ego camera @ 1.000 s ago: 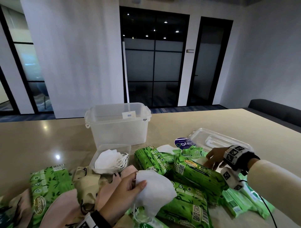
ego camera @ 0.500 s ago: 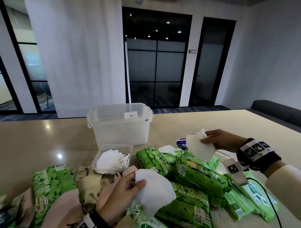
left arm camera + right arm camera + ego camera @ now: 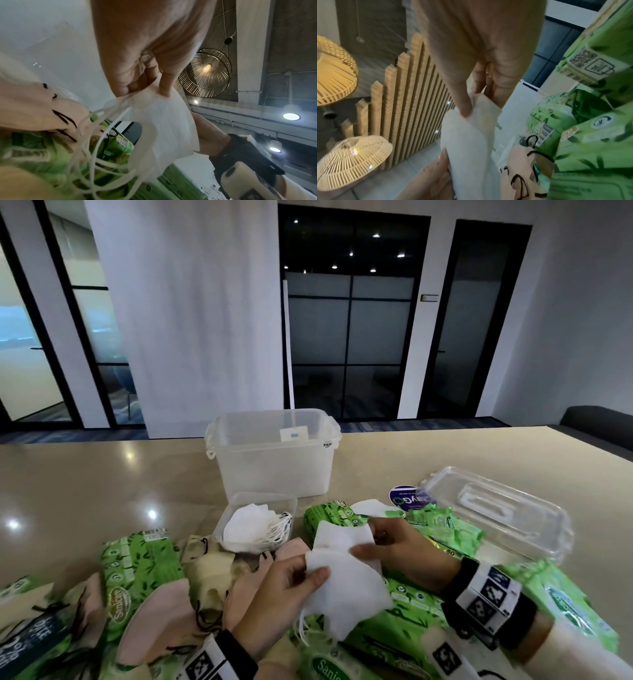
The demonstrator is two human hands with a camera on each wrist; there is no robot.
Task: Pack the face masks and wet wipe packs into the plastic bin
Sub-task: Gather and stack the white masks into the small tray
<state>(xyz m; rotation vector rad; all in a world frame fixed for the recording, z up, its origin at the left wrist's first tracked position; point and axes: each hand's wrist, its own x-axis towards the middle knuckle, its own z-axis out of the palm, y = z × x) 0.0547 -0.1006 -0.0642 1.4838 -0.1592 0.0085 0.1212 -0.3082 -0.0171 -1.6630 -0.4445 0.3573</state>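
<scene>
Masks in both hands, bin straight ahead

Bench (image 3: 85,474) carries everything. Landmark is the plastic bin (image 3: 274,460), standing upright with its mouth open and nothing visible inside.

Nearer than the bin and to its right lies a clear lid (image 3: 496,508), flat on the bench. Just in front of the bin sits a small clear tray (image 3: 236,505) holding a stack of white masks (image 3: 253,527). Nearer again, green wet wipe packs (image 3: 137,570) are spread on both sides, mixed with loose pink masks (image 3: 161,614) and beige ones; none of these is in the bin yet.

Nearest of all, in front of the bin and a little to its right, the two hands meet over the packs. Left hand (image 3: 284,594) pinches a white mask (image 3: 352,590) by its near-left edge, thumb on top; ear loops hang off its near end. Right hand (image 3: 400,553) pinches a second white mask (image 3: 342,537), which overlaps the first on the side toward the bin.

Key relation: the bin lies beyond both hands, well apart. The right hand looks slightly nearer to it. The left-hand mask's long axis runs roughly left to right, broad side up. The second mask lies much the same way.

My read: stacking the two, then carry forward and drop in.
</scene>
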